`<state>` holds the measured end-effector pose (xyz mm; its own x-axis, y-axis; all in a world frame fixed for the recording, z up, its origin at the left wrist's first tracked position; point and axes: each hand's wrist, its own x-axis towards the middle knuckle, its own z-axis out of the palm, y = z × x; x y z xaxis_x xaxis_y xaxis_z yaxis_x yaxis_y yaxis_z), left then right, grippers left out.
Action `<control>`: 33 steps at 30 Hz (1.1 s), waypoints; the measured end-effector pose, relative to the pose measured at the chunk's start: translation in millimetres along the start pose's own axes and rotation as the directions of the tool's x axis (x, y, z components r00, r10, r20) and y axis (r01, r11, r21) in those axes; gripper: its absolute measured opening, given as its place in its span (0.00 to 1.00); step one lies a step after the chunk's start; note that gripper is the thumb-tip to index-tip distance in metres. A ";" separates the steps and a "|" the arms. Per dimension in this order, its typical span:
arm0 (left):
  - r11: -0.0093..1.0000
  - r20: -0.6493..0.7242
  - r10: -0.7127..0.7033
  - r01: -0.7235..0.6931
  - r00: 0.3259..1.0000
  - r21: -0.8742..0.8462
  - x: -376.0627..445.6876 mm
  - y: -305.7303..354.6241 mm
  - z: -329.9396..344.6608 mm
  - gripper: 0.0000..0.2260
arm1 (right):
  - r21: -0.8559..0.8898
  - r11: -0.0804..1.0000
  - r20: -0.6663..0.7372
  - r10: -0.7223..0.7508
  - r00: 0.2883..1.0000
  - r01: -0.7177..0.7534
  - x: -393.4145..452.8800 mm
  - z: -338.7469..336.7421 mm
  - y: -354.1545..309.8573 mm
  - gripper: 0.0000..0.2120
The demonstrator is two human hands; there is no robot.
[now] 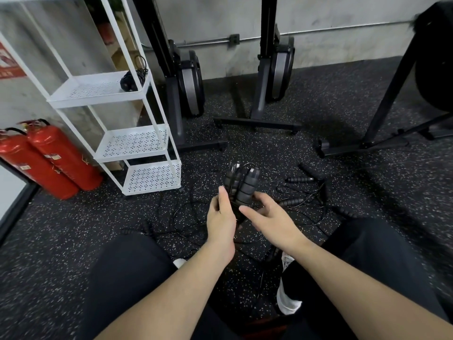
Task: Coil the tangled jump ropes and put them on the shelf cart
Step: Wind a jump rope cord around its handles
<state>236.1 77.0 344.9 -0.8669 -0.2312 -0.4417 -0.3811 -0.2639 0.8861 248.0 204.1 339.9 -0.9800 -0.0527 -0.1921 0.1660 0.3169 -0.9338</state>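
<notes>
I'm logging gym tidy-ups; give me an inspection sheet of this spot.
Surface: black speckled rubber floor.
Job's things: coiled rope bundle held up; one coiled rope on the shelf cart upper tray; tangled ropes on the floor.
Clutter: nothing seen.
Hands: left hand grips the bundle; right hand beside it, fingers loose.
Cables: conduit along the wall.
Surroundings: two fire extinguishers, rowing machines.

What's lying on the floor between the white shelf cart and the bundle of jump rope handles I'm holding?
In the head view, only loose black rope cord on the speckled rubber floor lies between the white shelf cart and the held black handle bundle.
</notes>
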 end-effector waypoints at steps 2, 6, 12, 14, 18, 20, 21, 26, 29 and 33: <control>1.000 -0.011 -0.020 0.020 1.000 -0.020 5.4 4.1 -3.2 0.18 | -0.112 0.994 0.022 0.010 1.000 -0.008 -1.1 -2.5 0.6 0.14; 0.992 -0.060 -0.102 0.097 0.993 -0.085 20.2 19.5 -15.9 0.19 | -0.134 0.989 0.126 -0.042 0.991 0.059 -2.4 -14.8 -1.9 0.17; 0.973 -0.020 -0.227 0.226 0.974 -0.047 24.4 36.0 -26.8 0.19 | -0.120 0.981 0.271 -0.114 0.956 0.151 -3.9 -28.5 -7.6 0.12; 0.968 0.026 -0.250 0.250 0.968 -0.005 22.6 36.8 -27.7 0.18 | -0.112 0.985 0.250 -0.096 0.963 0.128 -0.5 -32.0 -5.9 0.12; 0.936 0.134 -0.351 0.351 0.927 0.020 23.9 35.6 -28.1 0.19 | -0.064 0.997 0.258 -0.027 0.966 0.045 3.3 -41.0 -4.8 0.17; 0.910 0.210 -0.409 0.415 0.888 0.017 27.9 35.0 -30.3 0.20 | 0.016 1.000 0.347 -0.017 0.938 0.013 2.9 -46.5 -6.1 0.14; 0.897 0.257 -0.430 0.441 0.865 0.016 29.5 35.9 -32.4 0.19 | 0.049 0.999 0.394 -0.031 0.919 0.013 3.5 -49.1 -5.9 0.13; 0.886 0.473 -0.445 0.452 0.760 0.107 26.9 40.4 -39.6 0.23 | 0.044 0.999 0.443 -0.019 0.896 -0.001 5.5 -54.6 -2.9 0.12; 0.886 0.522 -0.462 0.388 0.717 0.252 23.1 37.0 -40.0 0.23 | -0.065 0.998 0.349 0.005 0.937 0.019 9.6 -54.5 2.1 0.19; 0.856 0.505 -0.457 0.208 0.733 0.472 16.4 29.8 -38.6 0.12 | -0.143 0.990 0.291 0.029 0.956 0.013 12.6 -55.5 5.2 0.27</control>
<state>223.0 29.3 358.6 -0.6232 0.4238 -0.6573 -0.6589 0.1682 0.7332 230.4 257.6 349.3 -0.9004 -0.3164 -0.2986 0.1354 0.4484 -0.8835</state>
